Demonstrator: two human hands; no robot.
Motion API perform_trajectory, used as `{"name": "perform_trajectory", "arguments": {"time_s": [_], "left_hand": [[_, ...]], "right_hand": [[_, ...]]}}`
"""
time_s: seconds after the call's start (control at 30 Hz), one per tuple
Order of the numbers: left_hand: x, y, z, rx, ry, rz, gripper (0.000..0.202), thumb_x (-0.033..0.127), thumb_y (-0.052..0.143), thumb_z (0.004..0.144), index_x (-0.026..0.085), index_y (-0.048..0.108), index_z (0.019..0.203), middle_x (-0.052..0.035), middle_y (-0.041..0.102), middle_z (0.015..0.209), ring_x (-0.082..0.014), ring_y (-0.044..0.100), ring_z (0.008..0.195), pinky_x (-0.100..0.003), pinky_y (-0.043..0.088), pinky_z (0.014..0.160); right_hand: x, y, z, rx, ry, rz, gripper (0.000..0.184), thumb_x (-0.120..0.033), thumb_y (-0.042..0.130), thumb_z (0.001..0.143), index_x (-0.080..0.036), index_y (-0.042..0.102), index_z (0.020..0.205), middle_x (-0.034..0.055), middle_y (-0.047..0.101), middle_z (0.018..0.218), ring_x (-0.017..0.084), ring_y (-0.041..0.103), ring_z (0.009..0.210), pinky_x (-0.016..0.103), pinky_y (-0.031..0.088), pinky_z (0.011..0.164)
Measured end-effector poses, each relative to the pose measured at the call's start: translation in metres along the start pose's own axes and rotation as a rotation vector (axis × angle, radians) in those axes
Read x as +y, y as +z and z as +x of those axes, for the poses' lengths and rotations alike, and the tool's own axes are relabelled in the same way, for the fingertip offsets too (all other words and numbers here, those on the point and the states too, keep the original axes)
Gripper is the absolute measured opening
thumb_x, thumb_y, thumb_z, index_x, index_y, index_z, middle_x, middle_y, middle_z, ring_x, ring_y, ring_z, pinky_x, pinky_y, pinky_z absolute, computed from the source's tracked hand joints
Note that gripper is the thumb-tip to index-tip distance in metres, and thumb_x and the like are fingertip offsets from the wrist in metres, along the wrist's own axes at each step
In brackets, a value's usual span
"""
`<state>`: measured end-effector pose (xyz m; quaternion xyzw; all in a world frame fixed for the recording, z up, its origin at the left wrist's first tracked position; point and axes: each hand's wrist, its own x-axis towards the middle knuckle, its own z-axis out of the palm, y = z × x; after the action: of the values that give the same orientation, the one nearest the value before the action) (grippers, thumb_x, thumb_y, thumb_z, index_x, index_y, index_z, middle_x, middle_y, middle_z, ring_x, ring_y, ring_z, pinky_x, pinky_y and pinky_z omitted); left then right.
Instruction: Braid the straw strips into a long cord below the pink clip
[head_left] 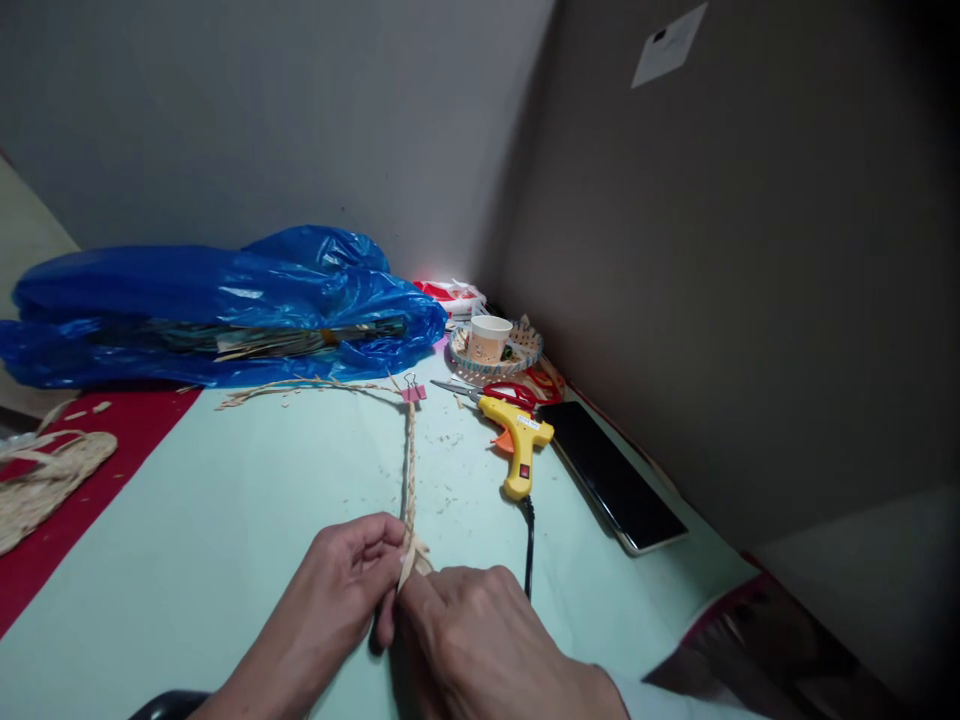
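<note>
Braid (410, 465), one, running over the table (285, 460) from two hands to one pink clip (413, 394).
Left hand (360, 565) and right hand (480, 620) both grip its near end. To the right: one glue gun (520, 440), label (528, 422) too small to read; one pair of scissors (510, 394); one cup (487, 342) in one basket (531, 352); one tablet (615, 475).

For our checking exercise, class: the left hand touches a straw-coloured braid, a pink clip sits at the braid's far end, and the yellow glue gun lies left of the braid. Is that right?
Not quite: the yellow glue gun lies right of the straw-coloured braid, as the head view shows. The left hand and pink clip are as stated.
</note>
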<state>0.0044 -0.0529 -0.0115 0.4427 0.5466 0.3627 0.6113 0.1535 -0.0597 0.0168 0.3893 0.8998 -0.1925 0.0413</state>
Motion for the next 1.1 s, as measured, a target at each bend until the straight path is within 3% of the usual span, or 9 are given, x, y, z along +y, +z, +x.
{"name": "perform_trajectory", "arguments": {"time_s": [0.13,0.23,0.33,0.47,0.57,0.7,0.83,1.0,1.1], "left_hand": [[0.0,-0.003,0.002,-0.081,-0.024,-0.088,0.025,0.04,0.066,0.073,0.016,0.059,0.072,0.0044,0.059,0.046,-0.0033,0.036,0.031,-0.017,0.022,0.035],[0.0,-0.004,-0.001,-0.107,-0.035,-0.038,0.028,0.044,0.062,0.079,0.016,0.06,0.079,0.0055,0.056,0.042,-0.0014,0.027,0.028,-0.016,0.013,0.032],[0.003,-0.003,-0.005,-0.012,-0.024,-0.017,0.028,0.043,0.065,0.077,0.016,0.059,0.075,0.0097,0.046,0.037,-0.0022,0.029,0.032,-0.015,0.016,0.034],[0.007,-0.001,-0.008,0.026,0.006,0.008,0.026,0.041,0.064,0.079,0.016,0.06,0.074,0.0115,0.04,0.039,-0.0021,0.025,0.034,-0.015,0.014,0.036],[0.006,0.0,-0.008,0.012,0.052,-0.009,0.025,0.04,0.062,0.081,0.016,0.059,0.073,0.0112,0.04,0.039,-0.003,0.026,0.035,-0.016,0.017,0.037],[0.002,0.002,-0.008,0.023,0.077,-0.078,0.022,0.038,0.063,0.08,0.017,0.057,0.076,0.006,0.053,0.045,-0.0041,0.037,0.04,-0.014,0.023,0.039],[0.0,0.005,-0.01,0.053,0.075,-0.066,0.02,0.036,0.063,0.08,0.018,0.056,0.078,0.005,0.058,0.054,-0.0021,0.036,0.038,-0.012,0.021,0.037],[0.003,0.013,-0.017,0.153,0.064,-0.07,0.015,0.033,0.058,0.082,0.018,0.057,0.078,0.01,0.049,0.04,-0.0026,0.03,0.033,-0.011,0.022,0.033],[0.004,0.013,-0.019,0.173,0.048,-0.056,0.018,0.036,0.058,0.081,0.018,0.055,0.082,0.0078,0.055,0.041,-0.0054,0.039,0.032,-0.012,0.028,0.032]], "right_hand": [[0.006,0.015,0.003,0.145,-0.089,-0.063,0.02,-0.011,0.056,0.071,-0.014,0.055,0.091,0.0082,0.064,0.078,0.023,0.06,0.065,0.031,0.03,0.049],[0.008,0.015,0.0,0.131,-0.122,-0.076,0.022,-0.004,0.051,0.073,-0.014,0.055,0.092,0.0094,0.065,0.079,0.021,0.06,0.066,0.03,0.032,0.05],[0.011,-0.002,-0.005,0.125,-0.122,-0.002,0.013,-0.01,0.048,0.086,-0.016,0.058,0.092,0.0091,0.066,0.082,0.021,0.059,0.069,0.03,0.037,0.055],[0.024,-0.036,-0.005,0.346,-0.037,0.297,0.028,-0.032,0.039,0.1,-0.018,0.059,0.086,0.0052,0.065,0.081,0.016,0.057,0.073,0.027,0.041,0.068],[0.032,-0.042,0.003,0.218,-0.072,0.53,0.026,-0.026,0.041,0.099,-0.017,0.057,0.08,0.0017,0.064,0.075,0.013,0.056,0.069,0.024,0.04,0.068],[0.034,-0.025,0.014,0.122,-0.124,0.773,0.024,-0.022,0.038,0.099,-0.018,0.051,0.079,-0.0014,0.061,0.07,0.011,0.056,0.066,0.021,0.04,0.067],[0.034,-0.015,0.018,0.16,-0.126,0.772,0.027,-0.024,0.041,0.099,-0.018,0.05,0.074,-0.0024,0.057,0.07,0.01,0.051,0.065,0.021,0.037,0.065],[0.039,-0.015,0.017,0.147,-0.123,0.795,0.033,-0.03,0.043,0.1,-0.017,0.053,0.071,-0.0019,0.058,0.07,0.01,0.049,0.066,0.022,0.035,0.066],[0.04,-0.014,0.017,0.147,-0.109,0.825,0.033,-0.029,0.045,0.099,-0.016,0.054,0.07,-0.0027,0.056,0.067,0.009,0.047,0.062,0.021,0.035,0.064]]}}
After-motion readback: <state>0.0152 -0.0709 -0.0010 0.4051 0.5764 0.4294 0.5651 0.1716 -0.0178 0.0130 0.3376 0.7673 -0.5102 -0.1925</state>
